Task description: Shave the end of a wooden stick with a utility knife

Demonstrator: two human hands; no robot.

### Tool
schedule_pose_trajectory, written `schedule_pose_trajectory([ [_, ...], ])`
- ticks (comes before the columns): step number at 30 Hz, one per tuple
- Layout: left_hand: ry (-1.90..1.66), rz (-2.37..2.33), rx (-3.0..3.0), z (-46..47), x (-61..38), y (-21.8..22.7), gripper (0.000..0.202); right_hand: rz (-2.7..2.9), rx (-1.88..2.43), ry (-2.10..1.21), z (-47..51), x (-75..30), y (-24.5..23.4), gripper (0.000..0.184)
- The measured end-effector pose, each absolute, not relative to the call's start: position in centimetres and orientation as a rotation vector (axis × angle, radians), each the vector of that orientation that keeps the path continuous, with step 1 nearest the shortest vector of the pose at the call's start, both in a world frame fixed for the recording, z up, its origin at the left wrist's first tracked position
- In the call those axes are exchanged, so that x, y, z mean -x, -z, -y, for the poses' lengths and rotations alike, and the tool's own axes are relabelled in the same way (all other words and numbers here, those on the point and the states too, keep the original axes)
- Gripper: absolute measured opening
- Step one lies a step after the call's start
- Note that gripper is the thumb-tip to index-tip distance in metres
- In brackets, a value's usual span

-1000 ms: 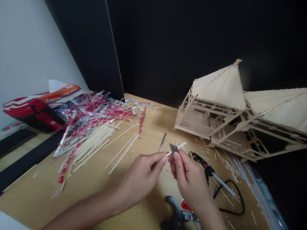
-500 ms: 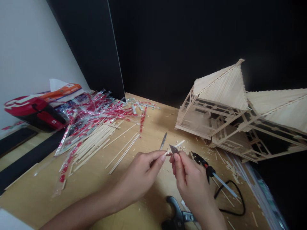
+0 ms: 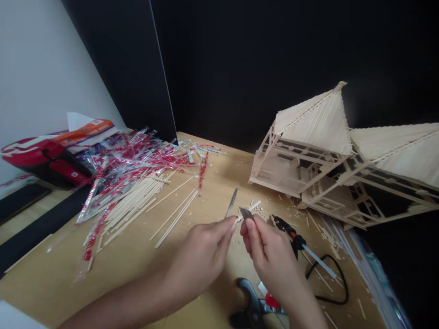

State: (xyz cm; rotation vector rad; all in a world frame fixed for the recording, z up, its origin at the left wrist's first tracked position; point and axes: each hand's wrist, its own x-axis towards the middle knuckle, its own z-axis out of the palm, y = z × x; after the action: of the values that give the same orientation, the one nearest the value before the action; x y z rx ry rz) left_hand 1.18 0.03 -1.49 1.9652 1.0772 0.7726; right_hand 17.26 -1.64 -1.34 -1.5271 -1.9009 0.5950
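Observation:
My left hand (image 3: 202, 249) pinches a short pale wooden stick (image 3: 255, 205) between thumb and fingertips; its far end points away to the right. In my right hand (image 3: 270, 251), thumb and fingers grip a small flat metal blade (image 3: 245, 213). That blade lies across the stick just beyond my left fingertips, seemingly touching it. Behind my left fingers, a slim pointed metal tool (image 3: 232, 201) rests on the table. Small wood offcuts (image 3: 255, 211) are scattered under and beyond the stick.
A wooden model house (image 3: 308, 151) stands back right. Nearer are a black glue gun (image 3: 290, 230) with its cord and a dark-handled tool (image 3: 252, 304). Left are loose wooden sticks (image 3: 133, 205), crumpled plastic wrappers (image 3: 151, 155) and a red-black case (image 3: 48, 160).
The view has shifted slightly. Both hands keep their grips, with the blade still across the stick. A red part beneath my right wrist now shows.

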Motion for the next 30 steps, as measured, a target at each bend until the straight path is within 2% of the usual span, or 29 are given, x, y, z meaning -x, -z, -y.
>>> schedule_pose_trajectory([
  [4, -0.775, -1.089, -2.150, 0.0, -1.3, 2.0, 0.031, 1.819, 1.514, -0.803, 1.5, -17.4, 1.4, 0.034],
  [9, -0.815, -1.034, -1.992, -0.7, -1.3, 1.4, 0.027, 1.554, 1.379, -1.019, 1.7, -16.7, 1.7, 0.036],
  [11, -0.873, -1.035, -1.914, -1.0, -1.2, 1.1, 0.026, 1.584, 1.377, -0.925, 1.7, -16.5, 1.6, 0.032],
  [14, -0.959, -1.083, -1.836, -1.3, -0.8, 1.2, 0.028, 1.765, 1.401, -0.617, 1.8, -16.4, 1.4, 0.024],
  [21, -0.956, -1.089, -1.762, -1.4, -0.4, 1.6, 0.034, 1.925, 1.442, -0.343, 1.8, -16.0, 2.2, 0.031],
  [30, -0.853, -1.050, -1.758, -1.1, -0.1, 0.8, 0.042, 1.915, 1.427, -0.366, 1.8, -15.7, 2.1, 0.031],
])
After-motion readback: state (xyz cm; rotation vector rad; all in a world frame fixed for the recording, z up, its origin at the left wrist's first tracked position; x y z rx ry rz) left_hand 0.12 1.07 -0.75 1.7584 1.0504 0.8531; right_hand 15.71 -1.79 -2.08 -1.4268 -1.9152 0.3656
